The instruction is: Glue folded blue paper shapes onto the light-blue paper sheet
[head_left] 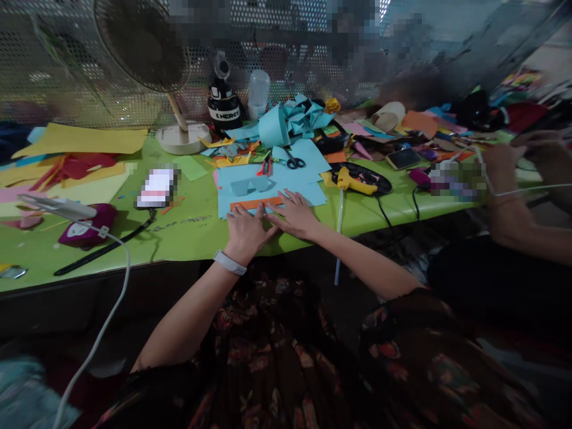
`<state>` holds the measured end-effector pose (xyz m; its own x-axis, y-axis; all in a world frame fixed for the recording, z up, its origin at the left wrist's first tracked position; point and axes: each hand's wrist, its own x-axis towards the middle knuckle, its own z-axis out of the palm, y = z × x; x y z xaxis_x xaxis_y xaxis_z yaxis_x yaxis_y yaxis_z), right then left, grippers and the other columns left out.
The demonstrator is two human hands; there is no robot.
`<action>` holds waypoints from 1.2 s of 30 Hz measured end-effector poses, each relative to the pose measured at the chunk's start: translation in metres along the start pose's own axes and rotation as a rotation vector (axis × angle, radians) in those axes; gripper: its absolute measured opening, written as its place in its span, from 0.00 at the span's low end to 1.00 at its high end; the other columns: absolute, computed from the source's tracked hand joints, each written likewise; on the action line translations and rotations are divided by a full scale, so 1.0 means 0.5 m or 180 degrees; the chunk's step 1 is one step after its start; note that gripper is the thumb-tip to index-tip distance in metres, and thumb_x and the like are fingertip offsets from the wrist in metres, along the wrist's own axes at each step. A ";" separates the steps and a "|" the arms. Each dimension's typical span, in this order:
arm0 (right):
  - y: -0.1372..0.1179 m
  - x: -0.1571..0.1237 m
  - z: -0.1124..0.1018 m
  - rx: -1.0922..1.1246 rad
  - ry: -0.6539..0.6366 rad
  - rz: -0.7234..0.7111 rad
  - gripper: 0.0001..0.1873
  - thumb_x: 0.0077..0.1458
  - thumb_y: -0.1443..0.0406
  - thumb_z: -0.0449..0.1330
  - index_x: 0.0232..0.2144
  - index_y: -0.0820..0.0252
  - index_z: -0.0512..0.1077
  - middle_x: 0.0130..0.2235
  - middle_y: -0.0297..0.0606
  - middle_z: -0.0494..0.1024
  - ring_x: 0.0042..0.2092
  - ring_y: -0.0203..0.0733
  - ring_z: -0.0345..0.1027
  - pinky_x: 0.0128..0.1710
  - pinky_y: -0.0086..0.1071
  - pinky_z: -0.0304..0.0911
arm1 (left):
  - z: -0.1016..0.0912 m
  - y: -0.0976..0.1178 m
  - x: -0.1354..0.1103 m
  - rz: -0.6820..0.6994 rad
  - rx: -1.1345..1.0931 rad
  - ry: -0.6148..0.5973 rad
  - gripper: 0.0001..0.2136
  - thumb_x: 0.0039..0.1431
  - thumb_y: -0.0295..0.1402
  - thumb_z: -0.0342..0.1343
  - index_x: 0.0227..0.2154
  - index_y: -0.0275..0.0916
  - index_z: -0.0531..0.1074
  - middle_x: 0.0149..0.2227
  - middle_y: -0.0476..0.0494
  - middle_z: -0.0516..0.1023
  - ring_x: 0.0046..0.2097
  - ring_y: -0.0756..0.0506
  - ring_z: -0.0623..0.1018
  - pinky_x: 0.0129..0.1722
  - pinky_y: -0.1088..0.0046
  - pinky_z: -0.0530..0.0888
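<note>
My left hand (246, 231) and my right hand (292, 214) lie side by side at the near edge of a light blue paper sheet (272, 187) on the green table (187, 229). Both press on the paper with fingers stretched out toward an orange paper strip (255, 204) lying just past the fingertips. The fingertips of the two hands meet over a small piece that I cannot make out. A white band sits on my left wrist. A small folded blue paper shape (248, 185) rests on the sheet beyond the strip.
Scissors (294, 161), a yellow glue gun (355, 182) with its cable, a fan (147, 47), a dark bottle (222, 104), a phone (403, 158) and heaps of coloured paper scraps cover the table. Another person's hands (513, 161) work at the right. A white cable hangs at the left.
</note>
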<state>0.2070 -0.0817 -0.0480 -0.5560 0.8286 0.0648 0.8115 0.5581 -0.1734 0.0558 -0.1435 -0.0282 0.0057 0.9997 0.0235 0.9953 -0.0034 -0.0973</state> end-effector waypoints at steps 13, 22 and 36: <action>0.049 -0.020 0.003 -0.0253 0.0197 0.0157 0.40 0.62 0.39 0.34 0.64 0.48 0.62 0.68 0.41 0.57 0.71 0.57 0.40 0.67 0.54 0.38 | -0.002 0.000 0.001 -0.0034 -0.0162 -0.0010 0.45 0.57 0.66 0.33 0.67 0.37 0.55 0.64 0.20 0.62 0.63 0.23 0.64 0.57 0.49 0.59; 0.030 -0.014 -0.009 -0.0246 0.0544 -0.0057 0.31 0.67 0.47 0.39 0.64 0.49 0.62 0.70 0.40 0.54 0.71 0.54 0.40 0.67 0.52 0.39 | 0.005 -0.001 0.001 -0.0034 -0.0302 -0.0007 0.45 0.57 0.66 0.35 0.68 0.38 0.54 0.65 0.22 0.60 0.64 0.23 0.62 0.58 0.48 0.57; 0.012 0.008 0.017 0.0068 0.0200 -0.0194 0.33 0.66 0.46 0.37 0.60 0.49 0.68 0.67 0.42 0.59 0.71 0.55 0.38 0.67 0.54 0.40 | 0.014 -0.020 -0.010 0.0004 -0.0334 0.0087 0.42 0.60 0.63 0.35 0.67 0.35 0.55 0.65 0.21 0.59 0.66 0.26 0.60 0.59 0.48 0.57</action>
<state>0.2082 -0.0755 -0.0574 -0.5913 0.7947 0.1374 0.7721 0.6070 -0.1880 0.0452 -0.1483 -0.0343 0.0082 0.9987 0.0506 0.9999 -0.0086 0.0074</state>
